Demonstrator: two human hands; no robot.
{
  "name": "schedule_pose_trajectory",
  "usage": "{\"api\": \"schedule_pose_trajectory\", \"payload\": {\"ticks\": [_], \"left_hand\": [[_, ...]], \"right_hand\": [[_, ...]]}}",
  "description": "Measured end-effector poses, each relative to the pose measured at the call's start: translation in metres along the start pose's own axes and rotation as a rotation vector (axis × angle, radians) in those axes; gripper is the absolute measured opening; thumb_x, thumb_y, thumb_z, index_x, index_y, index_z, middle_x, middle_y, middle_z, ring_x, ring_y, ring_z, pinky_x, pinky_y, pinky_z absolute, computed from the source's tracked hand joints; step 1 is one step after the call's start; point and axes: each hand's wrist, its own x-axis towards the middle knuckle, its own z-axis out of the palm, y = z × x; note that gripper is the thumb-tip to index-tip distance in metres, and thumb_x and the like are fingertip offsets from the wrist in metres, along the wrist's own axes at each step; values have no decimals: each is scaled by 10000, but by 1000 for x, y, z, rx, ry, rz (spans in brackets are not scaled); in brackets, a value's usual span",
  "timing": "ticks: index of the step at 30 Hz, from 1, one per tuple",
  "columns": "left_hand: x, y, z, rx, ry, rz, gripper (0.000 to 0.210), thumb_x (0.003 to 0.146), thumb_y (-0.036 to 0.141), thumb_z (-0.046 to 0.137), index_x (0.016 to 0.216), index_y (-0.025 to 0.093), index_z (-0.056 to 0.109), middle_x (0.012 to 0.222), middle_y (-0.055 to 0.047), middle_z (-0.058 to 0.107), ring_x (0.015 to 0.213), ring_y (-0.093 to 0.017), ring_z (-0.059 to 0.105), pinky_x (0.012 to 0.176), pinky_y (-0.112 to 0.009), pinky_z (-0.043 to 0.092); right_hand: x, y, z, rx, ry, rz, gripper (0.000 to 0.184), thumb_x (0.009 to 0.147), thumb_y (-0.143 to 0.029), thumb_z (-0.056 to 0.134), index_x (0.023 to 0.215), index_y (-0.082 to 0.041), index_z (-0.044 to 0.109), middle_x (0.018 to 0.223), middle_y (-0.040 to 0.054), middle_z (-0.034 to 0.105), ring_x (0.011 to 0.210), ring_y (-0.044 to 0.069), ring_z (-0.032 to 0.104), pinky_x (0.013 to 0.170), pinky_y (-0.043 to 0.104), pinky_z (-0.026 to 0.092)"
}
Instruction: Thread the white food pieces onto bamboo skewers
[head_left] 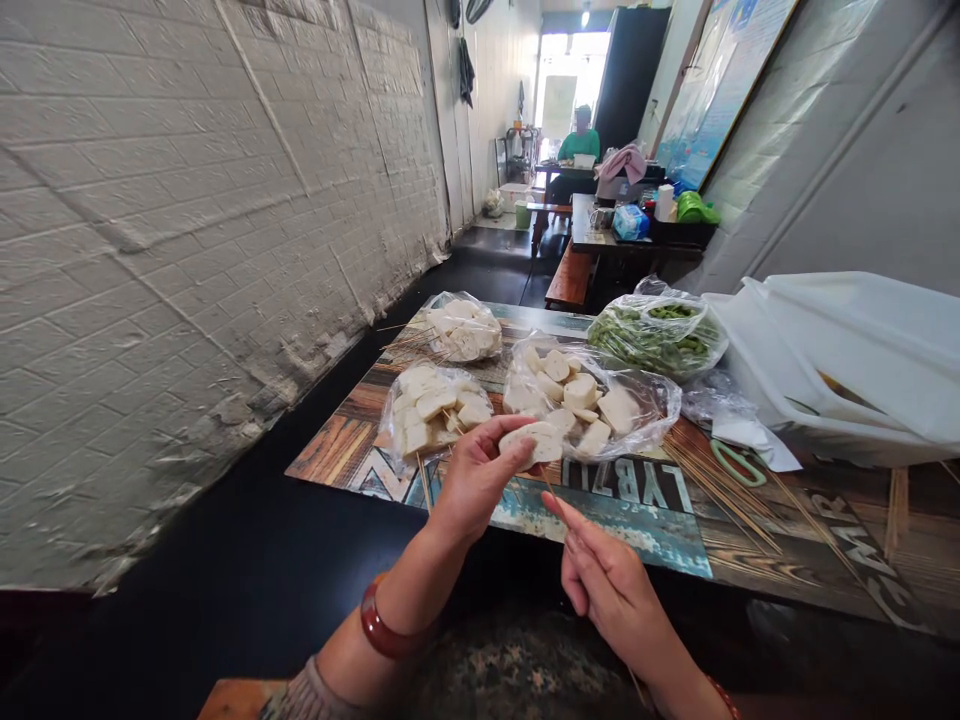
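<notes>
Over the near edge of the table [341, 440], the left hand [480, 478] pinches a white slice [541, 440] and the right hand [607, 575] grasps a stick [552, 488] meeting it. Skewered pieces [435, 402] seem to fill the near-left bag [390, 425]; loose, apparently stickless pieces [581, 390] lie in the middle bag [664, 396].

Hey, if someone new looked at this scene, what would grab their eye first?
Probably the two hands at the centre: the left hand holds a pale slice, and the right hand holds a thin stick just below it. Next, the bag of green pieces stands out farther back on the table, beside big white containers at the picture's right.
</notes>
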Motion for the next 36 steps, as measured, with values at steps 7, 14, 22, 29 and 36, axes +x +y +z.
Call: {"api": "schedule_pose_trajectory", "payload": {"ticks": [7,14,22,29,36], "left_hand": [[-4,9,-2,-113,-51,-44,522,654,313,877,1135,189,715,971,-71,751,866,-180,682,763,-260,554],[-8,4,4,-286,-137,-222,506,669,425,853,1081,160,726,998,-120,753,891,-233,699,831,-376,554],[-17,1,9,-50,-94,-77,328,654,339,870,917,162,789,840,-42,753,744,-117,624,705,-199,479],[-25,6,11,112,-177,-64,306,700,368,823,928,166,794,802,-41,739,698,-125,597,650,-207,461],[-31,6,14,125,-254,-82,309,747,381,778,969,166,780,796,-47,724,647,-135,625,621,-233,499]], "right_hand": [[-4,9,-7,-18,2,-37,532,1059,-413,301,1494,-144,448,523,-73,412,467,128,404,561,272,400],[-6,20,-10,-74,14,-111,484,1063,-404,292,1428,-204,538,536,-55,462,455,124,437,527,257,403],[-8,26,-17,-162,86,-229,372,1057,-322,359,1293,-233,633,515,-66,460,420,112,484,507,230,430],[-5,22,-17,-241,137,-341,339,1055,-270,360,1186,-215,669,499,-64,510,392,109,505,475,209,436],[-7,14,-20,-330,150,-364,320,1051,-253,356,1096,-193,668,489,-71,507,398,112,514,485,216,422]]}}
